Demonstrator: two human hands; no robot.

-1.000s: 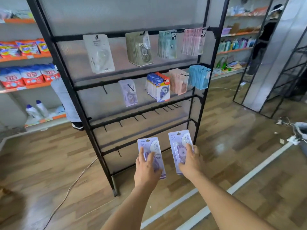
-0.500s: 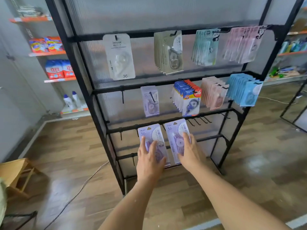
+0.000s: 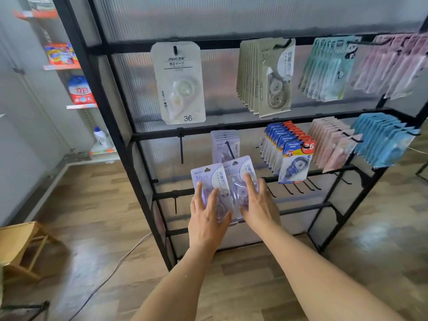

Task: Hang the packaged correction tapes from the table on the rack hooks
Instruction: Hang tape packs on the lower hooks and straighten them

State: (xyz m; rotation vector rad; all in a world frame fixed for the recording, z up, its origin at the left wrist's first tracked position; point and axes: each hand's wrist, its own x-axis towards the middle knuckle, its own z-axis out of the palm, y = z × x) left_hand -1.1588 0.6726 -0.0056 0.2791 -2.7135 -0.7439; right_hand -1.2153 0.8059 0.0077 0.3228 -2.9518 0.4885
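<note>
My left hand holds a purple packaged correction tape upright, fingers spread over its front. My right hand holds a second purple pack beside it, the two packs overlapping at their edges. Both packs are raised in front of the black rack, just below a hook that carries several matching purple packs. An empty hook hangs to the left of that one. My thumbs are hidden behind the packs.
Other hooks carry a white pack, olive packs, green, pink, blue-red and light blue packs. Empty hooks line the lower bar. A wooden stool and a floor cable lie left of the rack.
Both hands have risen with their packs toward the hook with purple packs, and the packs now overlap. The camera has moved closer to the rack.
</note>
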